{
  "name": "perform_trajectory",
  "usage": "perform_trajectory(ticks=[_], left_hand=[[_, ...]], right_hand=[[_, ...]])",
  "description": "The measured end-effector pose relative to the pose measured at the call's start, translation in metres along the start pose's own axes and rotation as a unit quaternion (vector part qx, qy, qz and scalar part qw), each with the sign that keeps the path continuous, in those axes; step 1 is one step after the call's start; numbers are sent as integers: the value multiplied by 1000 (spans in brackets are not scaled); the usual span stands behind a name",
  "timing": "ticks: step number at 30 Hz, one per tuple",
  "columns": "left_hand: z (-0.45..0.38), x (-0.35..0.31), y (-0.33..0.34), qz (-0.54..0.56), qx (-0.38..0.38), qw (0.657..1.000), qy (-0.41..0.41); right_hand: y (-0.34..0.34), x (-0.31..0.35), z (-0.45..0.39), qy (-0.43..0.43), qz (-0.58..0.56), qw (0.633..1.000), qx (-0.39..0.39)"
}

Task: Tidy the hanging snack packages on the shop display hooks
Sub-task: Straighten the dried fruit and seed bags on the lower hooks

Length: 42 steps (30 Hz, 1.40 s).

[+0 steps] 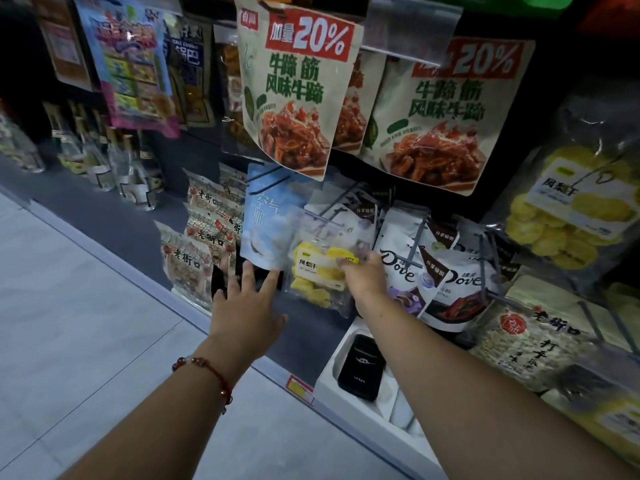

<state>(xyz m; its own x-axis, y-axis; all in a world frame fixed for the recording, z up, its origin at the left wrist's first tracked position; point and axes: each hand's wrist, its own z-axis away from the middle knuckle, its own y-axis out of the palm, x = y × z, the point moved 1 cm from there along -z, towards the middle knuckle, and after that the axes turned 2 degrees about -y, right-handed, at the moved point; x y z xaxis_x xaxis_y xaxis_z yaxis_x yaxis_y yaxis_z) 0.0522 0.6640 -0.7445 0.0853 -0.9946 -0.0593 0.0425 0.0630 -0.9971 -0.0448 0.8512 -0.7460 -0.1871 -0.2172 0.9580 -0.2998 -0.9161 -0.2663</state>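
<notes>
The right hand (362,275) has its grip pinched on a clear pineapple bag (320,271), low in front of the hooks. The left hand (247,299), fingers spread, touches the blue bag (266,223). The pinch looks small, so the bag might slip and fall, or miss its hook (329,221).

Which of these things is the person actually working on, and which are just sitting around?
In the job:
- pineapple bag, gripped by the right hand
- blue bag, touched by the open left hand
- Dove bags on hooks
- 20% bags

Just lying about:
- black device in a white tray
- bottles
</notes>
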Motion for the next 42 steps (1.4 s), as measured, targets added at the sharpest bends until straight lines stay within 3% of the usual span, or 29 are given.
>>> perform_trajectory(ticks=[3, 12, 19, 22, 25, 38, 42], left_hand=[[1, -3, -4, 10, 16, 1000, 3], [0, -1, -8, 38, 24, 999, 8], [5, 3, -11, 81, 0, 996, 30], [7, 8, -9, 182, 36, 981, 52], [13, 12, -13, 322, 72, 940, 85], [64, -62, -27, 351, 42, 909, 221], [81, -107, -33, 374, 33, 902, 214]], right_hand=[[2, -7, 1, 11, -28, 999, 19], [-12, -2, 30, -63, -21, 994, 83], [-28, 4, 60, -89, -22, 987, 131], [-33, 6, 78, -87, -43, 983, 156], [-44, 4, 90, -78, -70, 981, 166], [-173, -8, 131, -66, -126, 978, 150], [-217, -21, 138, -54, -154, 979, 120]])
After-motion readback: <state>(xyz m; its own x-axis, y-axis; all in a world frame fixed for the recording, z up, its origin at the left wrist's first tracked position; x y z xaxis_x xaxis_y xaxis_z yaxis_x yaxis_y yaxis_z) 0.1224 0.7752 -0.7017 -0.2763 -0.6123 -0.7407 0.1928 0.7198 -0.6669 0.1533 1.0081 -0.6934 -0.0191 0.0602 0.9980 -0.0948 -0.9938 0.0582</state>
